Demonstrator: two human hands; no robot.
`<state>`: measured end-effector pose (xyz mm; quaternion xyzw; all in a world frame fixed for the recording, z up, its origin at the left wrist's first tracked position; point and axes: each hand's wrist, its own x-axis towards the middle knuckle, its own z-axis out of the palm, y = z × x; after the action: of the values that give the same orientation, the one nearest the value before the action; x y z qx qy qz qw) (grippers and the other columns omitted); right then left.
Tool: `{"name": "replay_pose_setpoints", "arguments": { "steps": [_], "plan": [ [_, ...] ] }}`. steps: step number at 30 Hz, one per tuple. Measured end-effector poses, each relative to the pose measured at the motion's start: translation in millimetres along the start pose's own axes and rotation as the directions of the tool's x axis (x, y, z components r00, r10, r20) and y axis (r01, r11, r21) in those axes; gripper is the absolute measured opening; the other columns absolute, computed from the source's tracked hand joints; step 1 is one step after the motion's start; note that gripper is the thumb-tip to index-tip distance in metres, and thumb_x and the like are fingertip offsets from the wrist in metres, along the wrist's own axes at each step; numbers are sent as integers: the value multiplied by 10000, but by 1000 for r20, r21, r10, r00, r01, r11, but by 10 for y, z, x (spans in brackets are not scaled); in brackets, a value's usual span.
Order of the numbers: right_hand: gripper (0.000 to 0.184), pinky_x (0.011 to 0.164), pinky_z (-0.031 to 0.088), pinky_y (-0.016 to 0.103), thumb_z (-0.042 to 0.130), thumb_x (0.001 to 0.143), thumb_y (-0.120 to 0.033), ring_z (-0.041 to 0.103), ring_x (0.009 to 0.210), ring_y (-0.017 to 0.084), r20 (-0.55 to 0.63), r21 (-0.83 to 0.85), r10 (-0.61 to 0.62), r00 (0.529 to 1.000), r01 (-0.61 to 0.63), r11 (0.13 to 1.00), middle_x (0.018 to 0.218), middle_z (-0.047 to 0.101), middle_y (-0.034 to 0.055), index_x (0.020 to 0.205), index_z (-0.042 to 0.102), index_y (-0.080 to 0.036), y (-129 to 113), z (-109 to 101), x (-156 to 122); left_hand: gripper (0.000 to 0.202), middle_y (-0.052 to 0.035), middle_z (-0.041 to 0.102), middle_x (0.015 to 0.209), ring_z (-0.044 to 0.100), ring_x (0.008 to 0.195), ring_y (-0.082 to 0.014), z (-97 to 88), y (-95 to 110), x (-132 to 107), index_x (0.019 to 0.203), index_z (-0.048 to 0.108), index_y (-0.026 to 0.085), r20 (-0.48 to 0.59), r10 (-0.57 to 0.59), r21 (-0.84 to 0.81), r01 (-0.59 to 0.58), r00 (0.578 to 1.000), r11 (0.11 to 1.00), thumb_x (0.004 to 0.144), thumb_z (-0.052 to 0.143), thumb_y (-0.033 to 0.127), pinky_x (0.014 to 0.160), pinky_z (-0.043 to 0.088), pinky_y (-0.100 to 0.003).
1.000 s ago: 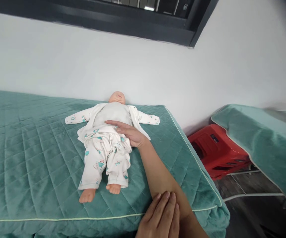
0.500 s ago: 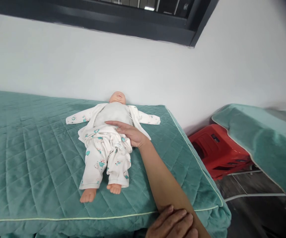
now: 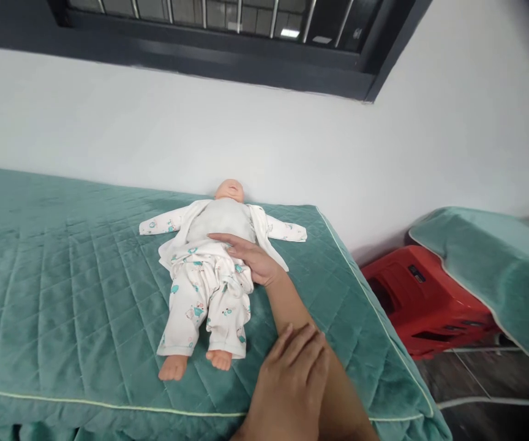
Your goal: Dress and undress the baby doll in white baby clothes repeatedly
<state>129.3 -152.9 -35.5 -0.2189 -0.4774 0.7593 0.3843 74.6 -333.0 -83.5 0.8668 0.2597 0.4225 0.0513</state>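
A baby doll (image 3: 221,219) lies on its back on a green quilted bedspread (image 3: 62,294), head towards the wall. Its white printed jacket (image 3: 163,222) is spread apart at the front, sleeves stretched out sideways. White printed trousers (image 3: 186,312) cover its legs, and its bare feet show. My right hand (image 3: 248,254) rests across the doll's waist at the trousers' bunched top, fingers extended; the lower fingers are partly hidden. Lying along my right forearm, my left hand (image 3: 289,380) has its fingers stretched out and holds no object.
A white wall (image 3: 269,141) with a dark window frame (image 3: 246,58) stands behind the bed. To the right, past the bed's edge, are a red plastic stool (image 3: 430,300) and another green-covered surface (image 3: 498,263).
My left hand has moved up my right forearm towards the wrist. My right hand stays on the doll's waist. The view has shifted slightly, showing more of the window.
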Motion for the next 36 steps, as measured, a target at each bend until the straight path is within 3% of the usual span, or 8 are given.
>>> {"name": "replay_pose_setpoints", "arguments": {
  "steps": [4,7,14,21,25,28,31,36],
  "plan": [
    [547,943,464,295,769,765,-285,628,1054,180,-18,-17,15,1000,-15,1000,1196,676,54,1286,613,-220,-14,10,-4,207,16,751,1060,655,1095,-129,304,194,-136,878,710,179,-340,84,39,-75,937,996,913,506,170,1114,448,-295],
    [539,974,450,309,764,776,-285,617,1093,184,-22,-28,16,1000,-17,999,1236,661,62,1289,609,-219,-17,19,-5,151,44,768,924,702,926,-77,473,287,-282,823,719,212,-432,79,16,-79,898,997,890,583,215,1043,503,-226],
    [514,926,466,286,784,756,-297,637,1014,167,-71,-27,13,997,-15,1000,1156,688,53,1243,643,-211,-33,49,-16,201,-13,758,1028,693,1015,-148,343,182,-314,904,712,212,-226,112,231,-58,968,971,897,516,171,1053,510,-340],
    [495,949,455,287,777,766,-299,623,1049,166,-73,-65,2,997,-7,998,1185,677,49,1237,646,-222,-32,47,-15,287,19,630,595,660,638,-126,474,439,-121,597,535,199,-442,-145,101,209,885,973,816,435,42,1111,441,-422],
    [471,998,439,314,766,777,-313,602,1122,187,-41,-85,-9,999,6,996,1260,647,47,1228,653,-238,-17,32,-15,255,12,646,672,657,681,-129,457,561,-233,590,495,196,-355,-89,99,133,930,986,799,464,53,1119,416,-419],
    [455,1049,410,347,753,792,-332,569,1194,210,11,-123,-34,999,35,992,1306,622,47,1226,653,-245,-14,9,-2,270,10,637,686,654,727,-129,330,591,-355,613,514,198,-272,-101,36,115,957,993,844,448,74,1113,413,-418],
    [447,1080,384,360,738,803,-366,540,1242,225,63,-170,-46,997,57,984,1326,611,49,1226,654,-249,-20,-13,11,312,5,611,661,622,699,-127,159,542,-438,679,575,200,-310,-184,-116,155,933,981,890,381,76,1079,427,-410],
    [457,1083,376,330,740,792,-414,515,1275,218,90,-187,-93,992,109,976,1354,590,41,1212,661,-252,-6,-23,22,228,-67,651,836,618,780,-161,-282,313,-395,971,657,171,-135,-202,-195,174,970,965,873,475,75,777,521,-295]
  ]
}}
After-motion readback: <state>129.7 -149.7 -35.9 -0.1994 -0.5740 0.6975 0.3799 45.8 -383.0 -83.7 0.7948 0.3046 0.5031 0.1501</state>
